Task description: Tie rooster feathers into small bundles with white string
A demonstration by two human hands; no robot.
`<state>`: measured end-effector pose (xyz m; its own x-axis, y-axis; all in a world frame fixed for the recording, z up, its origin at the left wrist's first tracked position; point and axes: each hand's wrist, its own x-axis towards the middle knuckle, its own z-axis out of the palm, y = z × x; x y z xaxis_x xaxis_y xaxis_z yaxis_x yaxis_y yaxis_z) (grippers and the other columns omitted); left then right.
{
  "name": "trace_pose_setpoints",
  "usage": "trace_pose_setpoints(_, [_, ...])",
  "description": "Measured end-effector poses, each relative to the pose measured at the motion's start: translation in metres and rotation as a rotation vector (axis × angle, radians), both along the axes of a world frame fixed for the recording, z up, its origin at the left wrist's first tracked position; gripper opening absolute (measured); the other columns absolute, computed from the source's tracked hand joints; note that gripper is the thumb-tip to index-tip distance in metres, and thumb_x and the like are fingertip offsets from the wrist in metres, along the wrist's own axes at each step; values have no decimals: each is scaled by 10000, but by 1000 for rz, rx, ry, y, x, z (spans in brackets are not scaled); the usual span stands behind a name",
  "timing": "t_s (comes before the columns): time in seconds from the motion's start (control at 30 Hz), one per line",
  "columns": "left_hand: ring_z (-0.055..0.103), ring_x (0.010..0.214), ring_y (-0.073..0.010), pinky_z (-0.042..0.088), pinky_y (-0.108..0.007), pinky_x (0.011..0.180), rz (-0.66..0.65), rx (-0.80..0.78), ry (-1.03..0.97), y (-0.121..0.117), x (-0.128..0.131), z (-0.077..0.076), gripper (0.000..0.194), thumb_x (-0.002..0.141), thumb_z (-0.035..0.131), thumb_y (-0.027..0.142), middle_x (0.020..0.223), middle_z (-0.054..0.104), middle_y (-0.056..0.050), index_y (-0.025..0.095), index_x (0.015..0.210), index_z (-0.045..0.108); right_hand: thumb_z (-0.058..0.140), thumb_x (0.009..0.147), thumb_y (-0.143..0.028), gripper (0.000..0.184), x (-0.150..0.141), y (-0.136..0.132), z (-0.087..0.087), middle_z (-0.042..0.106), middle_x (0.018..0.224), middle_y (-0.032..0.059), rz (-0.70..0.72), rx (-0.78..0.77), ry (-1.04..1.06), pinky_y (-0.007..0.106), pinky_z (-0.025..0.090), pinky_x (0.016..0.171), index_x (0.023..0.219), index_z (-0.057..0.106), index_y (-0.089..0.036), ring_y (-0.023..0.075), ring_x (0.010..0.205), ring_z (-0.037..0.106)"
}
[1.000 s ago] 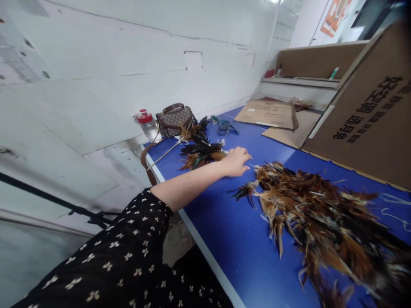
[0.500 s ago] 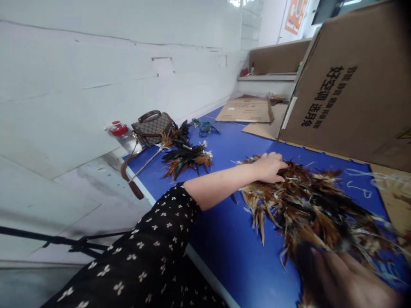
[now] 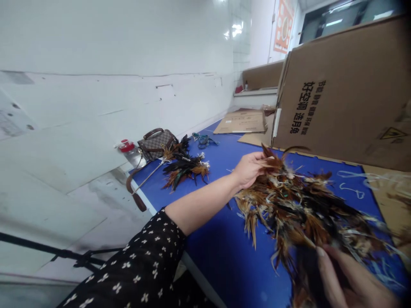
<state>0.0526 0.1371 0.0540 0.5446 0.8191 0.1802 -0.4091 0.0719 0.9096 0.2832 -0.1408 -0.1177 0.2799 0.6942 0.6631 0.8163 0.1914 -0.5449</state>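
Observation:
A wide heap of loose brown, black and tan feathers (image 3: pixel 289 201) covers the right part of the blue table. At its far left edge, my left hand (image 3: pixel 249 170) is closed on a few reddish-brown feathers (image 3: pixel 272 160), which stand up above the heap. My right hand (image 3: pixel 353 276), blurred and near the camera, pinches a bunch of dark feathers (image 3: pixel 306 269) at the heap's near edge. The bunch hangs low, with brown tips beneath it. Farther left lies a tied bundle of black and orange feathers (image 3: pixel 186 169), close to a feather duster with a thin stick (image 3: pixel 149 176).
A handbag (image 3: pixel 156 144) and a red-capped bottle (image 3: pixel 130 153) stand by the wall. Beyond the heap rises a large cardboard box (image 3: pixel 346 94), with flat cardboard (image 3: pixel 240 122) beside it. White string (image 3: pixel 351 190) and blue-green ribbon (image 3: pixel 204 140) lie on the blue table (image 3: pixel 224 248).
My left hand has lifted from flat on the heap, drawn slightly left, and now grips reddish-brown feathers. My right hand still holds the dark bunch. The camera view has tilted up a little.

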Motion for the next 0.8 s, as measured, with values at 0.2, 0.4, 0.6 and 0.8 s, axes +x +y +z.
trace_pose_setpoints(0.2, [815,808,-177,707,-399,917,-137,-331,-15,-82,8,-27,265,822,1004,182,913,845,-63,143,965,784,771,1106,-691,708,-39,-9,61,913,1297,142,94,-116,339,251,657,479,1665,707,-262,243,772,887])
trace_pose_setpoints(0.4, [825,823,-201,705,-402,891,-270,-402,59,-131,9,-58,317,765,1028,204,935,838,-92,127,942,777,802,1123,-662,541,-55,-7,82,844,833,48,142,-104,493,249,616,477,1437,812,-222,192,558,761])
trace_pose_setpoints(0.6, [826,1209,-265,647,-500,1180,220,-16,328,-138,-11,-49,304,983,822,249,1303,855,-168,179,1276,783,716,1163,-664,436,-50,-4,78,863,841,38,129,-102,350,268,615,513,1157,847,-248,176,534,738])
trace_pose_setpoints(0.8, [676,1630,-341,270,-662,1527,22,1087,550,-163,-33,-22,358,1177,604,336,1609,816,-146,273,1451,825,702,1150,-580,405,-46,-1,73,819,778,39,164,-93,39,298,612,594,966,842,-248,183,555,715])
